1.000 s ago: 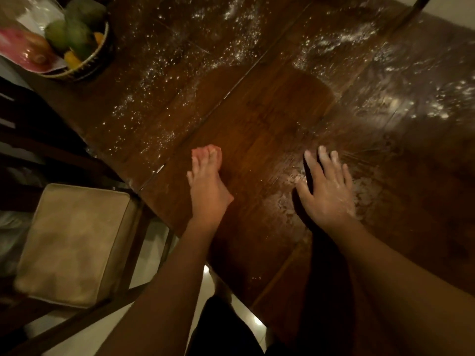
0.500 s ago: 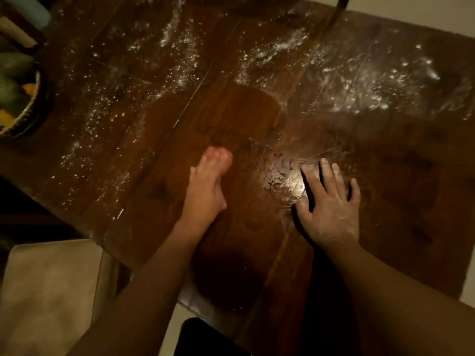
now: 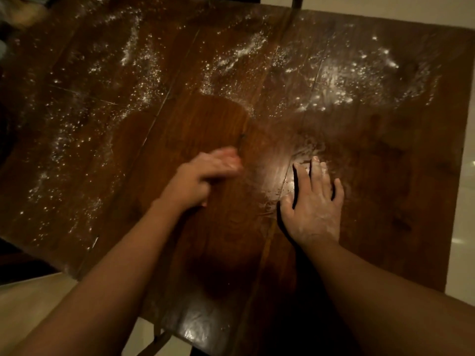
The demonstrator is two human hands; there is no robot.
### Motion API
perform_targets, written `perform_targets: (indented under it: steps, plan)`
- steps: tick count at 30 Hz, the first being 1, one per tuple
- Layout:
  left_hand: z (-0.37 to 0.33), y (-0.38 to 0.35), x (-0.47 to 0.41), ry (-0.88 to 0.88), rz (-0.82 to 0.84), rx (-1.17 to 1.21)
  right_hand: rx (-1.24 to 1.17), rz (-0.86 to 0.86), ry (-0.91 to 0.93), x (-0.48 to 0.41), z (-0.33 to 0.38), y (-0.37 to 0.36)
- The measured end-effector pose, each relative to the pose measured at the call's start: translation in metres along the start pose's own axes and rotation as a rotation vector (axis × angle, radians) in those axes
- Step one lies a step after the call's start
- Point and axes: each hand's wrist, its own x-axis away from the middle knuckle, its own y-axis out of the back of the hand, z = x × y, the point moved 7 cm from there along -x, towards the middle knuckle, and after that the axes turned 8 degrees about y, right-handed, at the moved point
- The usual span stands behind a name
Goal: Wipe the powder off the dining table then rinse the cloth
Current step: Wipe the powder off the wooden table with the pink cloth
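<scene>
White powder (image 3: 341, 80) is scattered over the far and left parts of the dark wooden dining table (image 3: 401, 176). A darker cleared patch lies in the middle. My left hand (image 3: 203, 176) is blurred with motion, its straight fingers sweeping on the table surface toward the right. My right hand (image 3: 312, 204), dusted with powder, lies flat on the wood with its fingers spread. A small bright heap of powder (image 3: 281, 181) sits between the two hands. No cloth is in view.
The table's near edge (image 3: 195, 337) is glossy at the bottom. Pale floor (image 3: 462, 227) runs along the right side. A beige chair seat (image 3: 38, 304) shows at the lower left. A thin dark rod (image 3: 295, 3) rises behind the far edge.
The view has swung right, so the fruit bowl has left the frame. My left hand has swept rightward toward my right hand, pushing powder together. My right hand has stayed flat.
</scene>
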Motion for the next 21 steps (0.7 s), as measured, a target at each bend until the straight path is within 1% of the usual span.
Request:
perform_targets:
  steps: [1, 2, 3, 4, 5, 6, 9, 12, 14, 15, 16, 17, 18, 19, 20, 21]
  plan:
    - [0.024, 0.022, 0.003, 0.19, -0.195, 0.049, 0.0, -0.007, 0.002, 0.0, 0.0, 0.0]
    - [0.042, 0.037, 0.011, 0.399, -0.391, 0.038, 0.001, -0.011, 0.003, 0.0, 0.0, 0.0]
    - [0.048, 0.041, 0.02, 0.553, -0.525, -0.02, 0.004, -0.011, 0.005, 0.0, 0.0, 0.0]
    - [0.041, 0.036, 0.025, 0.601, -0.575, -0.072, 0.007, -0.01, 0.006, 0.0, 0.0, -0.001]
    - [0.028, 0.023, 0.028, 0.55, -0.56, -0.101, 0.009, -0.009, 0.008, -0.001, 0.0, -0.002]
    - [0.01, 0.005, 0.032, 0.456, -0.495, -0.105, 0.009, -0.009, 0.01, -0.001, 0.0, -0.002]
    - [-0.044, -0.065, 0.07, 0.179, -0.176, -0.125, 0.0, -0.022, 0.017, 0.0, 0.001, -0.002]
    - [-0.079, -0.13, 0.137, -0.116, 0.145, -0.334, -0.026, -0.044, 0.019, 0.0, 0.003, 0.001]
    - [-0.084, -0.15, 0.184, -0.27, 0.296, -0.336, -0.04, -0.049, 0.024, 0.001, 0.003, 0.002]
    - [-0.081, -0.148, 0.203, -0.338, 0.327, -0.31, -0.041, -0.046, 0.033, 0.002, 0.003, 0.002]
    - [-0.073, -0.139, 0.217, -0.382, 0.349, -0.317, -0.037, -0.04, 0.043, 0.002, 0.003, 0.001]
    - [-0.063, -0.127, 0.228, -0.411, 0.33, -0.362, -0.03, -0.029, 0.053, 0.003, 0.003, 0.001]
    - [-0.047, -0.113, 0.234, -0.382, 0.29, -0.393, -0.023, -0.017, 0.067, 0.005, 0.002, 0.0]
    - [-0.028, -0.092, 0.236, -0.285, 0.189, -0.341, -0.023, -0.004, 0.09, 0.007, 0.002, -0.001]
    - [-0.005, -0.067, 0.236, -0.094, 0.039, -0.207, -0.035, 0.009, 0.124, 0.012, 0.002, -0.002]
    - [0.022, -0.043, 0.24, 0.121, -0.15, -0.082, -0.05, 0.022, 0.163, 0.019, 0.002, -0.003]
